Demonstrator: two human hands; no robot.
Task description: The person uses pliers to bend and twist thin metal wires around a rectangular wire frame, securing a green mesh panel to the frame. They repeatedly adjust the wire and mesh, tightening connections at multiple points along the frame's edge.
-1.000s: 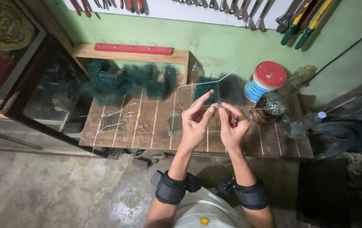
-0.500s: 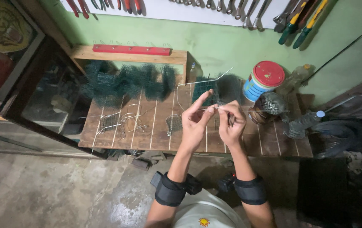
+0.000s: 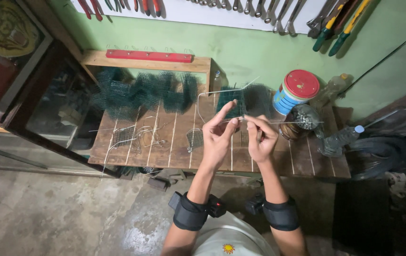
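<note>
Left hand (image 3: 219, 137): fingers pinch bent wire (image 3: 222, 92) | right hand (image 3: 262, 140): grips wire, 3 o'clock of left | green mesh (image 3: 243, 99) at 12 o'clock | advice: keep pinches close, bend slowly.

Two hands raised, fingertips meeting.
Left hand (image 3: 218, 137) pinches with thumb and forefinger; right hand (image 3: 261, 140) curls just beside it.

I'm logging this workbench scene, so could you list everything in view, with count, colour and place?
wire: one, silvery, bent, pinched by both hands
green mesh piece: one, behind the hands
green mesh pile: one, bench back left
loose wire bits: several, silvery, bench left
bench: one, brown wood slats
tin: one, red lid, bench right
plastic bottle: one, clear, right edge
hanging tools: many, wall above
left hand: one, bare, on the wire
right hand: one, bare, on the wire
</note>
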